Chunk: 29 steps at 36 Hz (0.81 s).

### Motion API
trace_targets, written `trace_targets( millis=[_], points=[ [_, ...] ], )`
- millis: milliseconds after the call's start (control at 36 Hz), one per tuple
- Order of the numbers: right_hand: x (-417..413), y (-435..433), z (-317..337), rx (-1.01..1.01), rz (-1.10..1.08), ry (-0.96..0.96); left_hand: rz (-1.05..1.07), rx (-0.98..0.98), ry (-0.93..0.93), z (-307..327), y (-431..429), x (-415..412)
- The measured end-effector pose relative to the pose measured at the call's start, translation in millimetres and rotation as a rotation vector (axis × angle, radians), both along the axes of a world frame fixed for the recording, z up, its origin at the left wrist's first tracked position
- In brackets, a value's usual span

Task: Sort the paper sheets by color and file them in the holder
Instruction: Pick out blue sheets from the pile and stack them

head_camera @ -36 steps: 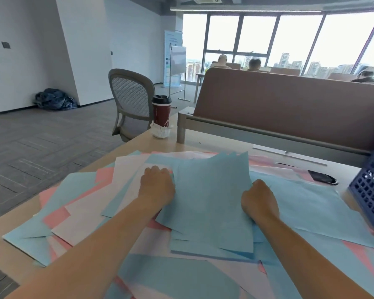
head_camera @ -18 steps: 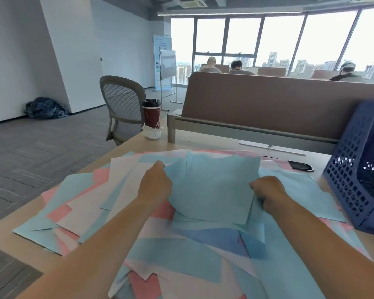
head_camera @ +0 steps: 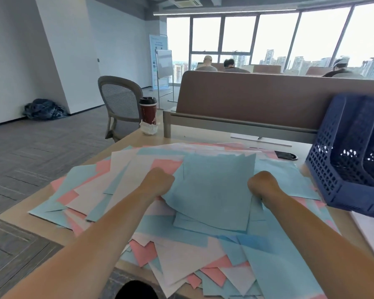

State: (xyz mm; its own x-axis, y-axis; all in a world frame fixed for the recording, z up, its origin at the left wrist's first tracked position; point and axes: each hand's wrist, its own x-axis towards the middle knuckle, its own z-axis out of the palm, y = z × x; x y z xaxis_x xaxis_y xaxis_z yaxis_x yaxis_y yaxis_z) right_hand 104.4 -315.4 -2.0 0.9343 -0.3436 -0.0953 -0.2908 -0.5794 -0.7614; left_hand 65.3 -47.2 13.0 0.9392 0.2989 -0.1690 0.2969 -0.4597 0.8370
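Blue sheets (head_camera: 216, 190) lie stacked atop the mixed pile (head_camera: 181, 255) on the desk (head_camera: 203, 137). The left hand (head_camera: 158, 182) and right hand (head_camera: 262, 185) each close a grip on a side edge. To the right stands the holder (head_camera: 350, 160), nearest the right hand.

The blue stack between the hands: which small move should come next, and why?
Probably lift the blue stack toward the navy holder at the right. The left hand and right hand each grip a side edge, and its sheets look all blue.

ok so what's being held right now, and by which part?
A bundle of blue sheets: left hand has a grip on its left edge, right hand on its right edge.
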Motion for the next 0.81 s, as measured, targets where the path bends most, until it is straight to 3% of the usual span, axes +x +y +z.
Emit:
trace_targets(
  millis=[111,278,361,500,556,667,750,806],
  points=[
    [2.6,-0.6,-0.8,-0.089,0.028,0.004,0.041,-0.107,0.079,4.3,-5.8,7.4],
    [14.0,0.3,-2.9,-0.123,0.072,0.044,-0.044,-0.08,0.175,-1.7,-8.9,21.1],
    [18.8,1.4,-5.7,-0.082,0.095,0.025,-0.042,-0.127,0.151,-5.3,-14.8,25.2],
    [23.1,2.6,-14.2,-0.024,0.147,-0.052,-0.095,-0.016,0.108,-16.0,-24.7,27.3],
    [22.8,0.8,-15.4,-0.092,0.169,-0.076,-0.096,0.01,0.101,-19.0,-25.9,27.5],
    [20.5,-13.7,-18.5,-0.521,0.181,0.02,-0.051,-0.017,0.036,-19.6,-24.5,24.8],
    [16.2,-23.8,-23.8,-0.529,0.286,0.23,-0.006,-0.076,0.003,-19.0,-23.9,20.6],
    [10.9,-26.3,-26.2,-0.548,0.32,0.236,0.01,-0.099,-0.014,-18.2,-26.3,15.4]
  ],
)
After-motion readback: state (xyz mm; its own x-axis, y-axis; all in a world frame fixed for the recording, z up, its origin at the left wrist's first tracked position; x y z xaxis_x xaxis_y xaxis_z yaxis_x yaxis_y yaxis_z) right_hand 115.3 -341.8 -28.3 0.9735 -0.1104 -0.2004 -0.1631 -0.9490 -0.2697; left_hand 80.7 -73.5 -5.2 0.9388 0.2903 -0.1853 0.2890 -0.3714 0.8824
